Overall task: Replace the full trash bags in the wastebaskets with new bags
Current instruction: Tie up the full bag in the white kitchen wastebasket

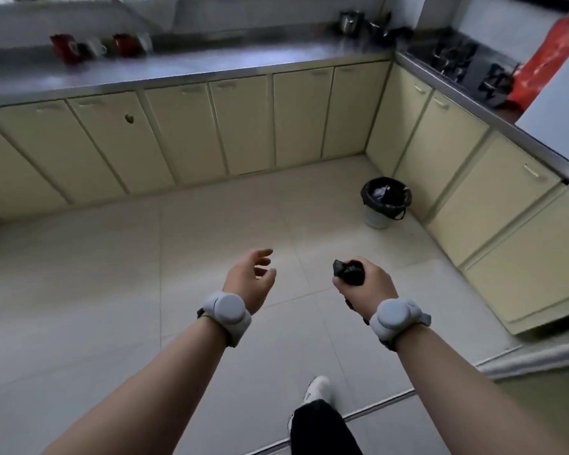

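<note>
Your right grip (367,289) is closed around a small black bundle, the new trash bag (349,273). It is crumpled tight, and one end sticks out at the thumb side. Your left grip (248,280) is wide, with relaxed fingers, and it holds nothing. It hangs near the right grip, on its left. The wastebasket (376,221) stands on the floor well ahead of the right grip and a little to its right, in the corner where two rows of cabinets (301,116) meet.

I judge these risks. One grip is busy, so only the left grip is free for the old bag (366,196). If you pull it up with one grip, the light basket may rise with it or tip over, and the rubbish may fall on the floor. The folded edge may also catch on the rim, and the thin plastic could tear. If you loosen the right grip to help, the new bag may drop or fall open.

The wastebasket is small, round and white, and narrower toward the bottom. The black liner is folded over the rim, wrinkled, with a loop hanging at the far right side. Some pale crumpled rubbish (380,193) lies inside. How full it is, I cannot tell.
</note>
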Available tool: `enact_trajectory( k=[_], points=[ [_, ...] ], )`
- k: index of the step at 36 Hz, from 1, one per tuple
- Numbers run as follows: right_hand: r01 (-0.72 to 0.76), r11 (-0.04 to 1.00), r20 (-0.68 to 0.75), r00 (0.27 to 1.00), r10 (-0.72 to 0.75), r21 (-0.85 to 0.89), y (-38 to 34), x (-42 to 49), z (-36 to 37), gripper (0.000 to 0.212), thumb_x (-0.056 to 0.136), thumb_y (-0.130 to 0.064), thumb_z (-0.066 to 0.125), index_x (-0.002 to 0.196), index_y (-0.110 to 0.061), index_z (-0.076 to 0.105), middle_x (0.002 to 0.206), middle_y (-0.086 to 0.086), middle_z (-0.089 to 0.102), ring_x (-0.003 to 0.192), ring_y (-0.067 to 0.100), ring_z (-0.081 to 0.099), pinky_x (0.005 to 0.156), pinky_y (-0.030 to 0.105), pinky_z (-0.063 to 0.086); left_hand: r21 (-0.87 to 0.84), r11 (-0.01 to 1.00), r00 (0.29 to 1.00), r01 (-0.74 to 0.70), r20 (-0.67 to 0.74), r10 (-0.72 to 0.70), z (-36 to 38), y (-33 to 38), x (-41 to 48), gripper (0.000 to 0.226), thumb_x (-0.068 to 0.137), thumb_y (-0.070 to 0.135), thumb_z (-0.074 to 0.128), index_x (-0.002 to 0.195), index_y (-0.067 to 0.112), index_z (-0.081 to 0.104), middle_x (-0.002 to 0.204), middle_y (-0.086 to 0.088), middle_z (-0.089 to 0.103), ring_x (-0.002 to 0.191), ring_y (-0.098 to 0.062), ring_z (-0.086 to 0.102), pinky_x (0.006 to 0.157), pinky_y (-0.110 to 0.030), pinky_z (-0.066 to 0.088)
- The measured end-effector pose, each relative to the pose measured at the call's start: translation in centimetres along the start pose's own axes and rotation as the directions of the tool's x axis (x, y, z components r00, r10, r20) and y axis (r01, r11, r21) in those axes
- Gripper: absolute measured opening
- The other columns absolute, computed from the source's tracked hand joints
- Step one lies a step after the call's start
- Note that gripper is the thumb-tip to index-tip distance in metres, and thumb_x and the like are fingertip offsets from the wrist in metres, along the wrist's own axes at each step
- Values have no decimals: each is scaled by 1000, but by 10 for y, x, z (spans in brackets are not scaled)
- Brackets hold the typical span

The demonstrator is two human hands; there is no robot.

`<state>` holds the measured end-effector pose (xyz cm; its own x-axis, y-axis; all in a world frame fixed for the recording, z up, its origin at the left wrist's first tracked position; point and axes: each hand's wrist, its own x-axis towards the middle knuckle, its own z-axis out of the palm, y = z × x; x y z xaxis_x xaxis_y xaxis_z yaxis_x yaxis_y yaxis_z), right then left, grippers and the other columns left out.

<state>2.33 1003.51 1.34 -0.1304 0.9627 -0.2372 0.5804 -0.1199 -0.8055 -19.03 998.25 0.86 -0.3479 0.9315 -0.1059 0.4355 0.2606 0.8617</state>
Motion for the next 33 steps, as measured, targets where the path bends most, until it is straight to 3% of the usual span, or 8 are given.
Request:
enact_trajectory(
  k=[8,15,17,20,22,26,29,33],
  points=[
    [-77,997,-29,997,78,24,-14,119,-16,30,80,-39,63,78,-10,53,59,2,56,43,19,49,45,23,39,85,996,989,-17,150,4,39,19,118,38,89,17,57,126,20,52,114,1,59,90,-13,59,74,-25,50],
    [-9,1000,8,1000,8,23,-62,237,-34,24,77,-33,73,91,-21,57,66,-5,60,47,8,54,38,9,34,115,983,971,-142,211,115,42,66,238,50,83,21,67,130,20,48,114,0,56,99,-16,57,89,-30,49],
    [11,998,5,1000,-11,57,-73,260,-32,27,76,-33,74,94,-23,57,69,-9,61,53,4,56,44,8,38,74,985,959,-157,249,134,45,75,257,56,82,23,68,133,21,44,116,1,53,102,-15,56,90,-29,49],
    [-2,987,35,999,-4,161,-85,296,-26,37,75,-39,74,103,-25,56,76,-11,64,60,8,61,55,18,44,17,986,938,-165,311,152,53,82,290,67,80,26,71,137,25,37,123,1,50,107,-13,54,92,-28,48],
    [4,983,62,998,-16,183,-92,329,-21,37,79,-38,71,109,-27,52,88,-13,63,75,3,61,66,17,46,-5,988,922,-153,360,145,59,84,323,74,78,28,73,140,28,31,128,2,46,110,-11,51,93,-26,47],
    [-47,911,106,994,4,409,-109,389,-10,30,90,-35,60,116,-23,52,109,3,63,102,18,61,95,38,48,-88,985,878,-147,448,171,68,91,390,90,75,26,76,144,32,19,137,6,36,119,-10,46,97,-30,45],
    [-132,812,116,990,80,568,-125,437,-5,40,87,-43,53,119,-20,56,115,9,64,110,24,60,101,45,45,-155,975,833,-160,508,217,74,94,450,95,74,21,76,146,31,15,143,6,31,125,-14,46,98,-35,47],
    [-213,802,90,976,197,558,-130,476,1,49,72,-47,50,117,-32,61,121,2,64,116,21,57,99,41,44,-56,951,824,-303,486,291,75,99,505,84,76,18,72,145,20,25,141,3,39,130,-12,40,106,-29,38]
  ],
)
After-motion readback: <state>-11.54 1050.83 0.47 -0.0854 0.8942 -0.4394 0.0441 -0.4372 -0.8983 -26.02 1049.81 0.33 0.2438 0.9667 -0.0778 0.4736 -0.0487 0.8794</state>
